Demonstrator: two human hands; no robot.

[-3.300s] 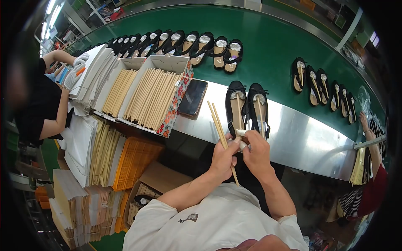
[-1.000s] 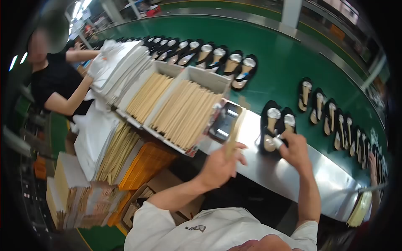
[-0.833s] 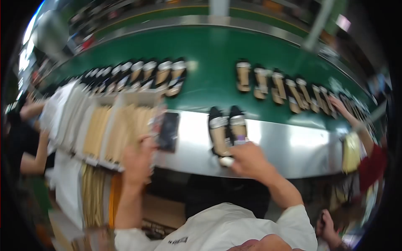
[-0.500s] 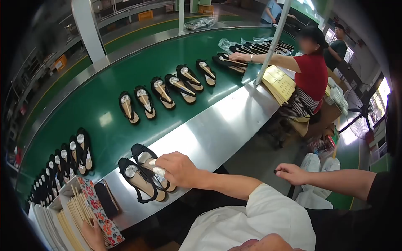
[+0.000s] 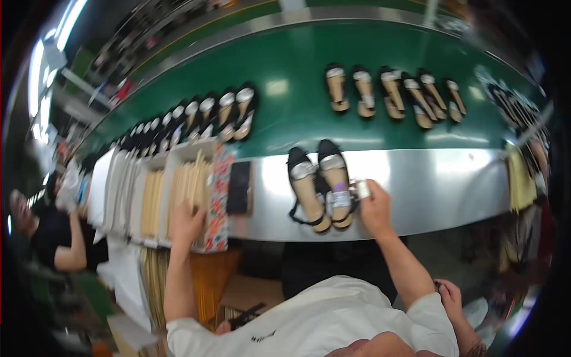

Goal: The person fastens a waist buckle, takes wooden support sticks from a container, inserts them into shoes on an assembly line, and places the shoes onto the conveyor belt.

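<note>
Before you stretches a smooth green work surface (image 5: 291, 116), with black sandals lined up on its left and right. Along its near edge runs a shiny steel ledge (image 5: 434, 178). At your left stands an open white cardboard box with a red floral side (image 5: 219, 205). The pair of black sandals with tan insoles (image 5: 307, 193) lies on the ledge, side by side, toes pointing away from you. Your left hand (image 5: 188, 223) is at the box, fingers curled over thin pale wooden sticks (image 5: 194, 177); your right hand (image 5: 376, 205) (fingertips wrapped in white) is at the right sandal's outer edge. Whether either pinches anything, I cannot tell.
</note>
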